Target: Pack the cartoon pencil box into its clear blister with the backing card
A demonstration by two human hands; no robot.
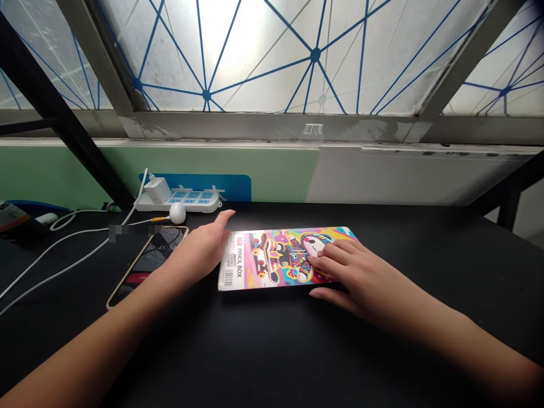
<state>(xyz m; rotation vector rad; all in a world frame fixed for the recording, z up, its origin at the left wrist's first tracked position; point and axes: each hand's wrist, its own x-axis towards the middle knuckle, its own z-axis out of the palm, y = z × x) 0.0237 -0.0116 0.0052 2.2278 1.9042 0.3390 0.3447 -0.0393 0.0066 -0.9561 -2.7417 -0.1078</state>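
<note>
A flat pencil box [272,260] with a bright cartoon skateboarder on its cover lies face up near the middle of a black table [272,351], its printed label and barcode at the left end. It looks closed, with no gap showing along its edges, and both hands are at it. The person's left hand [198,251] is open, fingers together and stretched out, and its tips sit just beside the far left corner of the box; it has hold of nothing. The right hand [359,277] lies over the right part of the cover with its fingers gently curved on top, while the thumb reaches toward the near edge. Whether that thumb is underneath, and so whether the box is gripped, cannot be told. To the left, a phone [147,263] lies partly under the left wrist, close to the box, with white cables [55,266] trailing beside it. Farther back stands a white power strip [195,201] with a charger [156,190] plugged in, against the wall below a window [272,56]. Dark tabletop stretches toward the near side and right of the box, and a narrower strip runs behind it.
</note>
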